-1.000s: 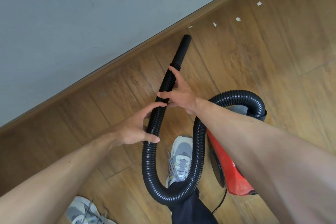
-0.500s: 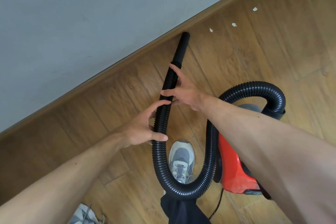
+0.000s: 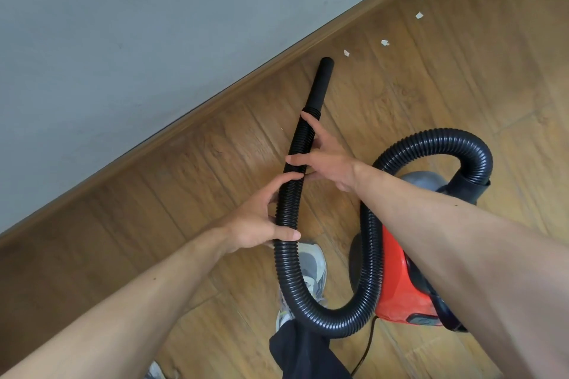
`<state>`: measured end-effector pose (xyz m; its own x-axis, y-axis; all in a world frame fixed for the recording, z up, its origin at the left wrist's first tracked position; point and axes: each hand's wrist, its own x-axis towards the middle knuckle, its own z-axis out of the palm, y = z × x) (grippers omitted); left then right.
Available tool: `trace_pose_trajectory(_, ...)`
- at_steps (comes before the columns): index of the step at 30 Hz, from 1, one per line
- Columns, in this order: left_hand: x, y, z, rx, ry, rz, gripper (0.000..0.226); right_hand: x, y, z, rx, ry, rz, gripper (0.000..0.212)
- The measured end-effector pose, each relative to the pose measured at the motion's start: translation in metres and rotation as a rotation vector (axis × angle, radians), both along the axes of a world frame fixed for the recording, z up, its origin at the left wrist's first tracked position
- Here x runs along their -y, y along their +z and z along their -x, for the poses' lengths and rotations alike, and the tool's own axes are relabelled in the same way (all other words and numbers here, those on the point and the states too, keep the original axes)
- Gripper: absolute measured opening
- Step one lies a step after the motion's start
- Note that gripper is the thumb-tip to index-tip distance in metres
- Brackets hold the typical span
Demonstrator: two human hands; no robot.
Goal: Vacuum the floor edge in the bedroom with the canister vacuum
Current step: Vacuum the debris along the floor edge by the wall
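A black ribbed hose (image 3: 288, 271) loops from the red canister vacuum (image 3: 397, 286) up to a smooth black nozzle (image 3: 321, 83). The nozzle tip lies on the wooden floor, a short way from the brown skirting board (image 3: 215, 101). My left hand (image 3: 261, 221) is wrapped around the hose lower down. My right hand (image 3: 326, 157) grips the hose just below the nozzle collar. Several white paper scraps (image 3: 385, 42) lie along the floor edge beyond the nozzle, to its upper right.
A grey wall (image 3: 154, 24) fills the upper left. My grey shoe (image 3: 311, 274) stands under the hose loop, with a dark trouser leg (image 3: 304, 354) below it. A black power cord (image 3: 366, 348) trails from the vacuum's rear. Wooden floor spreads to the right.
The nozzle has slid right along the skirting towards the paper scraps and now lies slightly off the board. The canister and hose loop have shifted right with it. Both hands keep their grip.
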<state>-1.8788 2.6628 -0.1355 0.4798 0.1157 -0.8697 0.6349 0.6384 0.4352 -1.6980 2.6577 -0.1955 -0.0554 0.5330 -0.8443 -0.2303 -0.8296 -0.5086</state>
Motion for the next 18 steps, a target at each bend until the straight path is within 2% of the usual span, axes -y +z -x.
trace_pose_trajectory(18,-0.040,0.007,-0.037,0.010,-0.168,-0.026,0.095,-0.013,0.002,-0.035,-0.044,-0.147,-0.027,0.099)
